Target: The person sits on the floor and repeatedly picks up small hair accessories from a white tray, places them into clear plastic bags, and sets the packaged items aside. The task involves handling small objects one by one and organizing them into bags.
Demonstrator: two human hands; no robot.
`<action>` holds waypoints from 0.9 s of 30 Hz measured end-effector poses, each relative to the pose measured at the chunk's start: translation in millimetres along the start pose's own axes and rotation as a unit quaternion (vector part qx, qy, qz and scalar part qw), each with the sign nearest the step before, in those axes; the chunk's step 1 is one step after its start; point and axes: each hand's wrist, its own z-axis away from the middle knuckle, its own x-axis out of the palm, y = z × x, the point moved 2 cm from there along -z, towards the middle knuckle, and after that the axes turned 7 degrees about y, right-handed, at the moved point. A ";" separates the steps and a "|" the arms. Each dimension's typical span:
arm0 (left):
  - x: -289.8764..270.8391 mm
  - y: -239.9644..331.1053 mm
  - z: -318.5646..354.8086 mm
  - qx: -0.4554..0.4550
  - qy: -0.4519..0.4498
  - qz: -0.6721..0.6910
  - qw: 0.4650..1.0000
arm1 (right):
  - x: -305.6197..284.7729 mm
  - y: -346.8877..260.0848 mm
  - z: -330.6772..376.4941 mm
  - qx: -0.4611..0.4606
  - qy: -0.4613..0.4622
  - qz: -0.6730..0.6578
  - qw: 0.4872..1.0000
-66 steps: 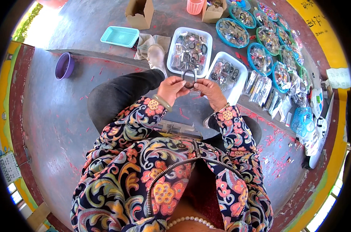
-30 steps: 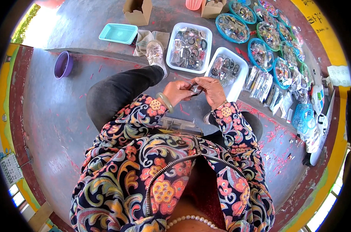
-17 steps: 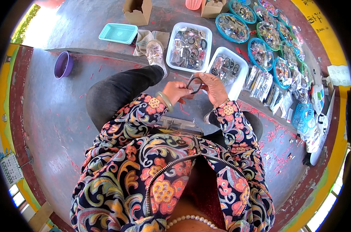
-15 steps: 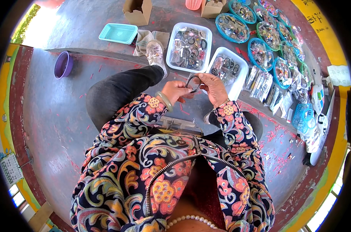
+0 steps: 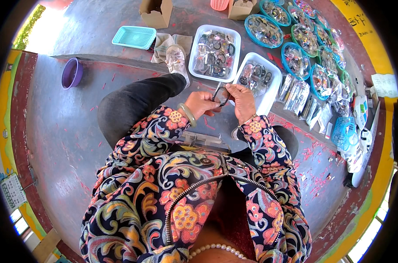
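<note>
At the left of the frame, a smooth purple plastic basin (image 5: 72,74), round and deep, is set on the grey floor (image 5: 76,131), whose worn surface is flecked with thin red scraps. Toward the upper left, a shallow turquoise basket (image 5: 134,38) with perforated plastic sides is seen, and beside it, at the top, an open cardboard box (image 5: 156,13) with stiff flaps. A pale shoe (image 5: 177,60) is set against a crumpled, dull cloth (image 5: 163,45).

Near the middle, a smooth pale bangle (image 5: 187,115) is worn at the wrist of the left hand (image 5: 202,103). Its fingers are curled nearly closed, and the lower left part of a slim dark ring (image 5: 214,93) is pinched in them. The ring is held tilted between the hands, clear of the floor; its material cannot be told. Its upper right part is gripped by the thumb and bent fingers of the right hand (image 5: 243,103).

Above the hands, a white rectangular tub (image 5: 237,52) is filled with dark loops and glossy clear packets; a second white tub (image 5: 269,98), similarly filled, is placed to its right. At the upper right, round blue and green basins (image 5: 246,31) are heaped with shiny packets. Farther right, a blue openwork basket (image 5: 343,131) is seen.
</note>
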 end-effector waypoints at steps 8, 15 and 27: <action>-1.7 0.3 -0.6 -0.016 -0.008 0.015 1.000 | 3.8 0.3 6.0 -0.029 0.029 0.003 0.999; -5.0 -3.9 -2.0 -0.015 0.070 0.131 0.989 | 5.9 -2.5 1.7 0.022 -0.030 0.022 0.999; -11.0 -7.4 -3.8 -0.033 0.136 0.217 0.966 | 0.8 23.6 -3.5 0.070 -0.082 0.095 0.990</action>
